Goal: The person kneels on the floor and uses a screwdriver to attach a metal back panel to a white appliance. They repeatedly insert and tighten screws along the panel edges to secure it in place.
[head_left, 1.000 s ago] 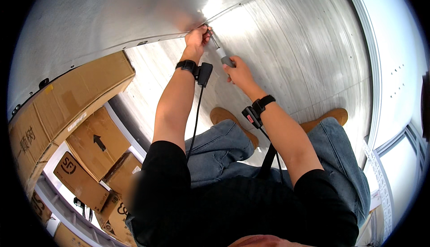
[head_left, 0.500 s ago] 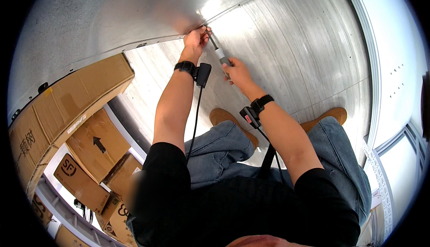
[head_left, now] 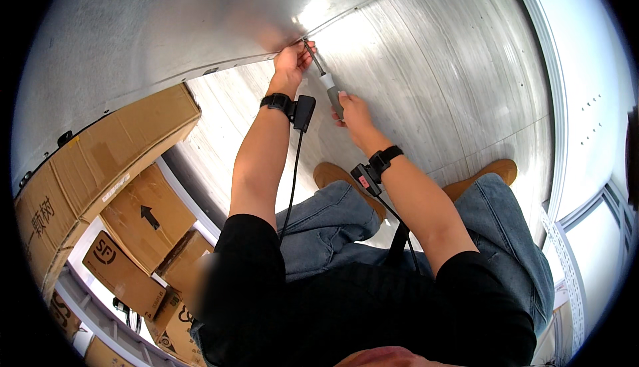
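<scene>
We held a screwdriver point(head_left: 324, 77) in our right hand point(head_left: 353, 111), the grip closed around its grey handle, with the thin metal shaft running up and to the left toward the seam where the metal wall panel point(head_left: 166, 27) met the brushed metal floor point(head_left: 452, 94). Our left hand point(head_left: 291, 66) sat at that same seam, its fingers pinched together right at the screwdriver's tip; whatever lay between them was too small to tell. Both wrists carried black bands with small boxes and cables trailing down. We knelt in blue jeans point(head_left: 333, 224) and tan boots point(head_left: 496, 171). Cardboard boxes point(head_left: 113, 161) stood stacked well off to our left.
</scene>
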Tool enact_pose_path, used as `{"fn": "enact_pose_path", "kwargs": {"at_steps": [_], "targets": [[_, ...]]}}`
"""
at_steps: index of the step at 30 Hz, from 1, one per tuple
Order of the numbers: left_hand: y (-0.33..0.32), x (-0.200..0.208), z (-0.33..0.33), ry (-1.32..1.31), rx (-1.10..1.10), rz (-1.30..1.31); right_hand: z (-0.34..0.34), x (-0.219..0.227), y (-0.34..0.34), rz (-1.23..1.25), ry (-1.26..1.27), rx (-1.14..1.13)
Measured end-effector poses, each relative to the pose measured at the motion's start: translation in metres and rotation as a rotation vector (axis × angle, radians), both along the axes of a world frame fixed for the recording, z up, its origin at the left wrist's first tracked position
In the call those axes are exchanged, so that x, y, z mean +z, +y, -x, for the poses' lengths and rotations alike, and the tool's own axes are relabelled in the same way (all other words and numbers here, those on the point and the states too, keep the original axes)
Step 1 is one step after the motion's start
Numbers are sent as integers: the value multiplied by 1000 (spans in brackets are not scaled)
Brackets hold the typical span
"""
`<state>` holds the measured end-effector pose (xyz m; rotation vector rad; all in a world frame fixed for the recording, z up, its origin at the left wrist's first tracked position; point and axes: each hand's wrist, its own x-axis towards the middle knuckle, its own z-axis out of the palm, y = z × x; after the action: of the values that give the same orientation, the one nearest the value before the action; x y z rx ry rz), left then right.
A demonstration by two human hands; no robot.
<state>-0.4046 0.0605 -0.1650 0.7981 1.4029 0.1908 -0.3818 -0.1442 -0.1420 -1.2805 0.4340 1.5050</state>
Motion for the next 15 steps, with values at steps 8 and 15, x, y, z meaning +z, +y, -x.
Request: {"fn": "enact_pose_path", "kwargs": {"at_steps": [8, 15], "targets": [[-2, 3, -2, -25, 10, -3, 1, -6, -7, -103, 195, -81], [-4, 4, -5, 4, 44, 19, 1, 5, -3, -13, 95, -78]]}}
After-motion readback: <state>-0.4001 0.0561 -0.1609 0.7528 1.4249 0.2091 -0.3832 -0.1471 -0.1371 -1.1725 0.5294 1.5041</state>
